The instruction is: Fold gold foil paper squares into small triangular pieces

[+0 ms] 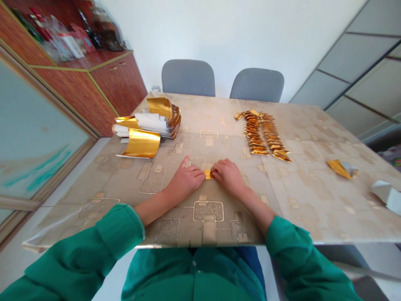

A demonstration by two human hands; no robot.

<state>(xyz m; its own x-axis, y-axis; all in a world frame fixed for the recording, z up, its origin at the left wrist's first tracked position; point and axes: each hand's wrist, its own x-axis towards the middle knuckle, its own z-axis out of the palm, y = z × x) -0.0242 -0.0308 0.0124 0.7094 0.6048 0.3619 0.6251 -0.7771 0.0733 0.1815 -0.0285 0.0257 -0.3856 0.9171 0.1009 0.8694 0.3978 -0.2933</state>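
Observation:
A small strip of gold foil paper [208, 174] shows between my two hands above the near middle of the table. My left hand [187, 177] has its fingers closed on the strip's left end, with the thumb sticking up. On the right end, the bent fingers of my right hand [228, 174] pinch the paper. Both ends of the strip are hidden under the fingertips. To the left lies a pile of gold-faced paper sheets [144, 143] with white backs. Two rows of folded gold paper pieces [257, 133] lie beyond my right hand.
A patterned cloth covers the table [208, 225]. At the right lie a loose gold scrap [340, 169] and a white folded paper [388, 196]. Two grey chairs [188, 77] stand at the far side, and a wooden cabinet [115, 83] stands at the left.

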